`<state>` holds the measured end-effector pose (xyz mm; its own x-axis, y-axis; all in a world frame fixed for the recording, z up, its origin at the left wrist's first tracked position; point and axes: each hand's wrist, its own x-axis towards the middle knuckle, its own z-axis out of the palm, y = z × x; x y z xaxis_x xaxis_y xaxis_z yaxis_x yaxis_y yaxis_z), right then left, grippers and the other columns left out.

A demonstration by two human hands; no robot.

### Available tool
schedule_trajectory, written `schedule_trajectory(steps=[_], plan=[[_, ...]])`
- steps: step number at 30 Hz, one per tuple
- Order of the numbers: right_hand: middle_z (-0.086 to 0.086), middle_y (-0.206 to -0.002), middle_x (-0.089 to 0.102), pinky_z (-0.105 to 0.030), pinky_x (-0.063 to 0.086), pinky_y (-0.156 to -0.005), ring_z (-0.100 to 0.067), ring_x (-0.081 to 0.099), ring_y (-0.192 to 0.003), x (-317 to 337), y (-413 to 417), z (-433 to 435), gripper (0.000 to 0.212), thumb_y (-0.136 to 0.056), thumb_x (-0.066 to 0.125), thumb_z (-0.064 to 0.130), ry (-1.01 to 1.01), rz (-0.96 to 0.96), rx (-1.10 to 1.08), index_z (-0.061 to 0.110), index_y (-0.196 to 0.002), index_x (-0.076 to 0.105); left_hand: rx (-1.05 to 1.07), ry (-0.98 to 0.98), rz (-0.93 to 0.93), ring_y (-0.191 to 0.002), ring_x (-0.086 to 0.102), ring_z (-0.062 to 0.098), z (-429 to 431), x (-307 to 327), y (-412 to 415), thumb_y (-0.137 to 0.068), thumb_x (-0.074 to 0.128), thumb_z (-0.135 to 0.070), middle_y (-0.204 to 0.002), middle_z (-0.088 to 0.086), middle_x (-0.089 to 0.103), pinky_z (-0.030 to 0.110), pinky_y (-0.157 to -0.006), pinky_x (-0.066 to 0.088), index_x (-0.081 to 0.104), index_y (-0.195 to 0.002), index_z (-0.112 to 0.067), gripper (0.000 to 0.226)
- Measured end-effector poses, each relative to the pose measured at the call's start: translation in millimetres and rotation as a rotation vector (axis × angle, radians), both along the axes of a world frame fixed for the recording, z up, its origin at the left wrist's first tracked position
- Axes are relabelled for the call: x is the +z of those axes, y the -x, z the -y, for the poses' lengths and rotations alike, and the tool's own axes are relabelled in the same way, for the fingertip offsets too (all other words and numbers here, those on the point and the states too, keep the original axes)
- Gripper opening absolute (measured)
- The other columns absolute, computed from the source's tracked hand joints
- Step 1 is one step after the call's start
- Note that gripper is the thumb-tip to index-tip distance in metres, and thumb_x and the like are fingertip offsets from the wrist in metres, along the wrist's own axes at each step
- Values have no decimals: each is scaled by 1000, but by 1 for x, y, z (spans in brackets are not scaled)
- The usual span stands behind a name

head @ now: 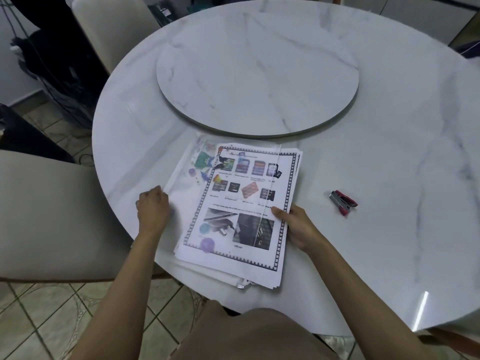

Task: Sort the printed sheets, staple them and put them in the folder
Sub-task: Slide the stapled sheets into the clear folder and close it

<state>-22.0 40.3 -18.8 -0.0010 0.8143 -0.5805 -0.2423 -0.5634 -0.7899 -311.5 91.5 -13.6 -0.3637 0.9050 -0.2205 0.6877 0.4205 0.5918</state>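
Note:
A stack of printed sheets (241, 229) with colour pictures and a filmstrip border lies at the near edge of the round table. A clear plastic folder (192, 175) with colourful cartoon prints overlaps its upper left part. My left hand (153, 209) grips the folder's left edge. My right hand (293, 224) holds the right edge of the stack, thumb on the top page. A red and silver stapler (342, 202) rests on the table to the right, apart from both hands.
The white marble table (389, 152) carries a raised round turntable (257, 81) behind the papers. Beige chairs stand at the left (52, 216) and far left (109, 24). Tiled floor lies below.

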Motion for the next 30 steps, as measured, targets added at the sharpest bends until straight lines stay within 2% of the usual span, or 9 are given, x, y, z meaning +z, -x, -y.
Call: schedule_trajectory(steps=[4,7,10,14,17,19,21,24,30], plan=[[-10,-109,66,-34,58,-77,-24,67,-92,0,5,-1,30,-90,53,7,-28,-2,54,4,-120,54,-41,33,108,-101,50,40,-3,5,5,-95,33,-9,-99,19,63,36,-87,36,64,-91,-7,32],[-8,-102,67,-30,59,-69,-18,70,-79,-1,8,-3,33,-90,53,6,-32,-1,75,0,-122,53,-93,34,165,-123,48,32,4,12,-1,-96,35,-5,-130,17,56,28,-98,34,56,-124,0,35],[-9,-104,68,-27,58,-63,-17,71,-79,-1,14,-6,42,-85,62,12,-39,-40,143,-2,-123,53,-125,16,160,-122,49,30,14,8,-3,-95,34,-5,-134,16,53,29,-100,34,52,-128,0,38],[-19,-115,66,-36,58,-72,-35,66,-99,-7,26,-8,86,-50,87,38,-94,-108,222,0,-121,55,-179,-25,154,-72,51,21,24,4,-3,-92,37,-1,-82,8,60,26,-72,35,57,-91,-9,22],[-20,-114,66,-39,58,-74,-38,65,-100,-9,32,-9,90,-43,90,38,-78,-134,188,0,-118,57,-174,-69,138,-69,42,17,25,1,-3,-88,41,2,-69,2,45,25,-61,26,39,-69,-29,36],[-18,-110,68,-43,58,-77,-36,67,-97,-5,29,-7,83,-47,88,40,-69,-38,190,2,-115,60,-180,-66,117,-72,43,19,24,-1,-1,-86,44,1,-72,3,47,24,-62,29,43,-69,-29,35],[-17,-105,70,-48,57,-80,-35,68,-92,3,22,-5,57,-64,80,36,-78,182,239,5,-109,64,-178,-24,107,-88,54,27,23,-6,-1,-87,46,-3,-96,11,56,30,-79,41,62,-95,-12,20],[-16,-96,71,-27,58,-61,-23,69,-76,9,1,-2,23,-84,66,16,-53,416,220,2,-103,66,-161,8,73,-109,51,34,23,-8,-5,-87,47,-4,-121,19,46,38,-99,39,52,-125,-3,39],[-10,-73,67,-23,56,-65,-18,66,-62,20,-52,12,20,-85,58,-2,-64,589,87,-1,-104,62,-211,-72,-56,-120,34,41,40,-8,-27,-86,53,-1,-131,25,38,42,-101,29,44,-132,-2,48]])
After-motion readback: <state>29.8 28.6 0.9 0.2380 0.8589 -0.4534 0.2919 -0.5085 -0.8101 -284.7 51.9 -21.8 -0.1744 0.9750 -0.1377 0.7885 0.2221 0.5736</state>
